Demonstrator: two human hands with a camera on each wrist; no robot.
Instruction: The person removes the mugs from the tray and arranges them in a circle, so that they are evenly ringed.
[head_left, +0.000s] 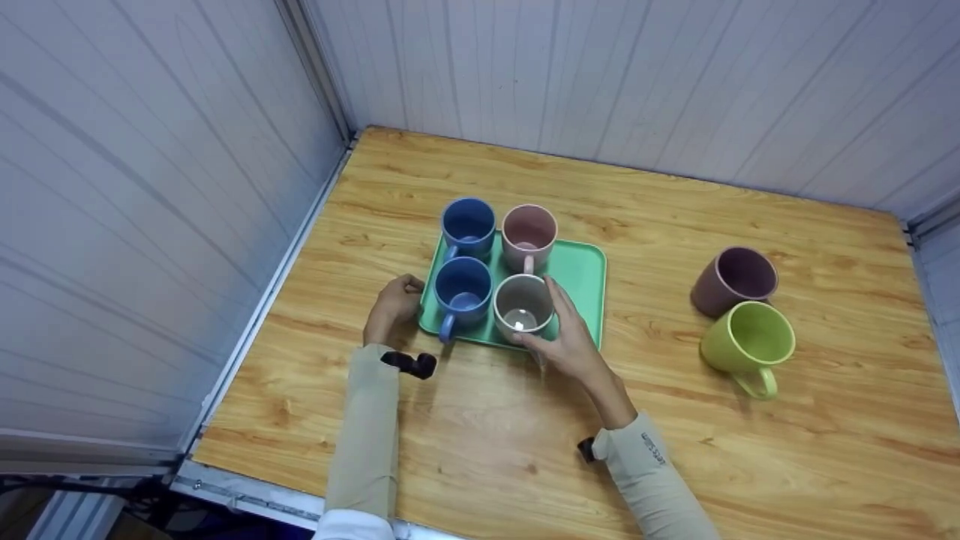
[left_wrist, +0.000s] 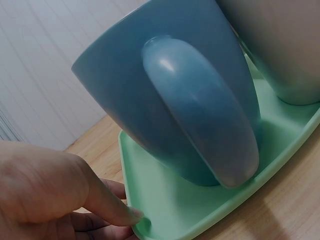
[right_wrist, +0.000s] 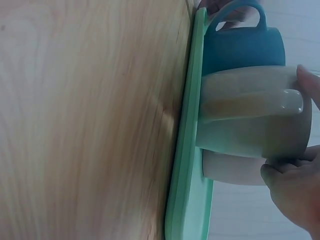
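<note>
A green tray point(head_left: 583, 281) carries several mugs. At its left side my left hand point(head_left: 394, 306) pinches the rim, thumb on top and fingers along the outside, as the left wrist view shows. My right hand point(head_left: 571, 341) grips a light grey mug point(head_left: 517, 294) near its rim, thumb and fingers on opposite sides. That mug sits upright at the tray's front; its handle point(right_wrist: 255, 104) points toward me. Left of it is a blue mug point(head_left: 463, 289), also with its handle forward. Behind them stand another blue mug point(head_left: 469, 221) and a pink mug point(head_left: 529, 225).
To the right on the wooden table point(head_left: 480, 450), a dark mauve mug point(head_left: 716, 289) stands behind a yellow-green mug point(head_left: 724, 345), the two close together. Pale panel walls point(head_left: 600, 82) rise at the back and left. The table's front edge lies near my left sleeve point(head_left: 367, 435).
</note>
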